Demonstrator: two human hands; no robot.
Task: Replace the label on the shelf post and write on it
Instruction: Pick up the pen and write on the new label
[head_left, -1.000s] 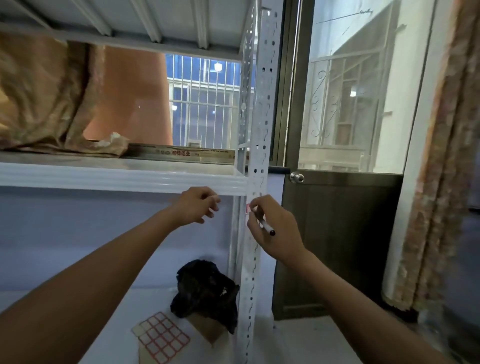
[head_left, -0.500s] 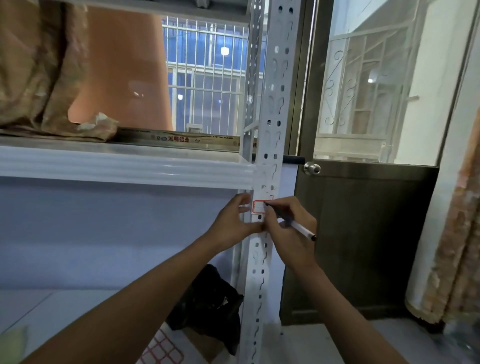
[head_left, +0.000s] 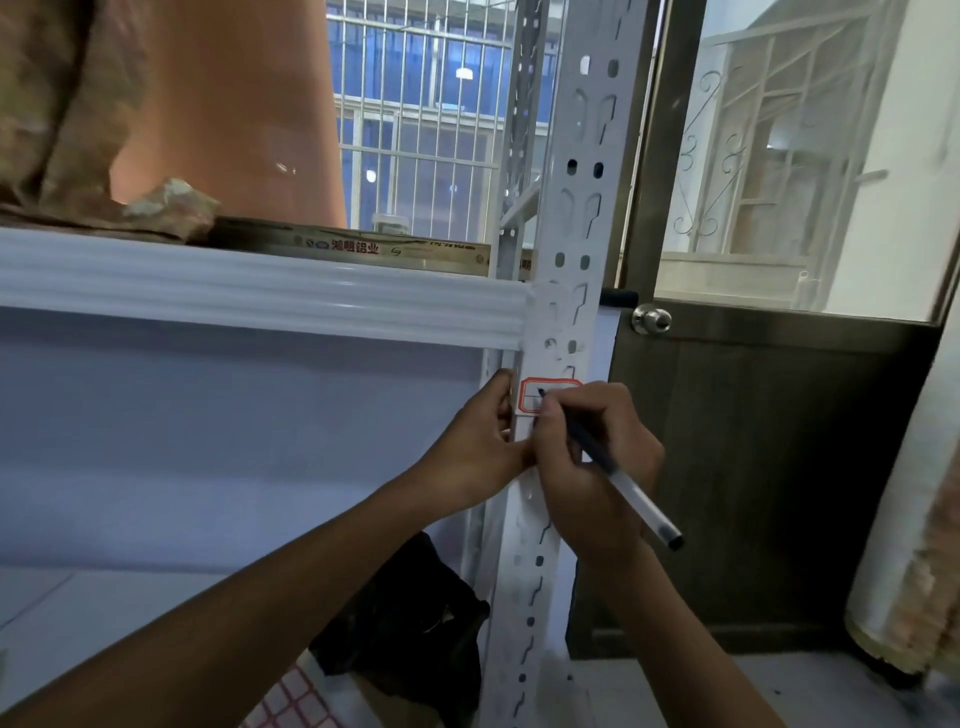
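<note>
Head view: pen tip on the fresh label, writing stage under way.

Perforated white shelf post stands just under the shelf beam, and the red-bordered label sits stuck to its face. Left hand wraps the post's edge, fingers curled narrow beside the label, likely to steady things. Right hand pinches the pen, tip touching the label's middle.
</note>
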